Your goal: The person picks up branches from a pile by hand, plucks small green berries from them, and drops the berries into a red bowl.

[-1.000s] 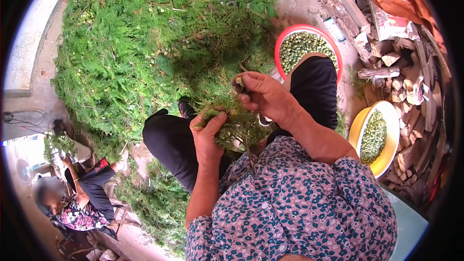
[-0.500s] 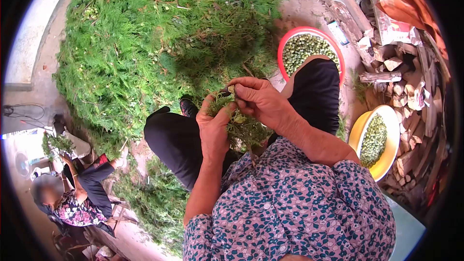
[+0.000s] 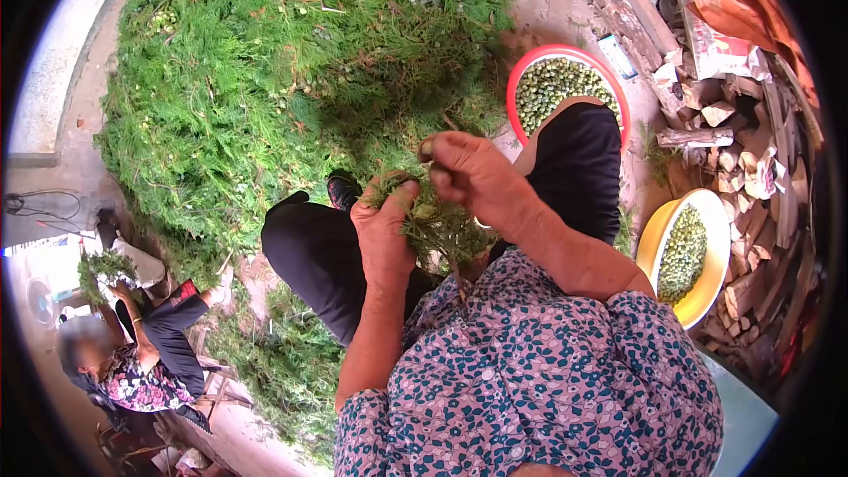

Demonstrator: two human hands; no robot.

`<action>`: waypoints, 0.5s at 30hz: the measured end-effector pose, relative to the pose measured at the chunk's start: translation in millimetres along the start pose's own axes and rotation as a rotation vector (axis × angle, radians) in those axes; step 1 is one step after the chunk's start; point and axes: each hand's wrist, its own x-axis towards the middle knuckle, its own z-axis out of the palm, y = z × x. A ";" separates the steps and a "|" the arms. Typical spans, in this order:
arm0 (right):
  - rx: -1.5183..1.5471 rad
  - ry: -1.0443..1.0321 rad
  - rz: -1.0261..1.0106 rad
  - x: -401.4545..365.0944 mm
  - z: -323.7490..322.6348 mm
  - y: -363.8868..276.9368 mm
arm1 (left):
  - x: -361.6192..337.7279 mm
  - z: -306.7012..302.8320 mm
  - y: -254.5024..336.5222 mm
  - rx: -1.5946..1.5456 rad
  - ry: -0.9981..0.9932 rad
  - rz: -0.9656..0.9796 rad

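My left hand [image 3: 385, 216] is closed around a leafy conifer branch [image 3: 446, 243], whose sprays hang over my lap with the bare stem pointing toward my shirt. Just above and to the right, my right hand [image 3: 477, 172] pinches a small greenish cone [image 3: 427, 149] between thumb and fingertips, apart from the branch. The cone is partly covered by the fingers. Beyond my right knee stands a red-rimmed basin [image 3: 565, 55] filled with small green cones. A yellow basin [image 3: 717, 243] with similar cones sits to the right of my hip.
A large heap of green conifer branches [image 3: 238, 88] spreads in front of my feet, and more lie at left. Split firewood [image 3: 746, 212] is stacked at right beside an orange tarp [image 3: 742, 0]. Another person [image 3: 146, 362] sits at lower left, holding a branch.
My right hand has pulled up and away from the branch with the small cone in its fingertips. My left hand has shifted slightly, still gripping the branch.
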 end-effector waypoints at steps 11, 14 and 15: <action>-0.300 -0.121 -0.033 -12.6 -1.0 -3.1 | 6.8 -4.5 -1.6 -0.101 0.157 0.044; -0.504 -0.040 -0.114 -12.7 9.8 3.9 | 5.7 2.1 -0.3 -0.097 0.172 0.040; -0.487 -0.073 -0.080 -12.0 11.1 4.6 | 5.2 3.7 -0.2 -0.094 0.185 0.040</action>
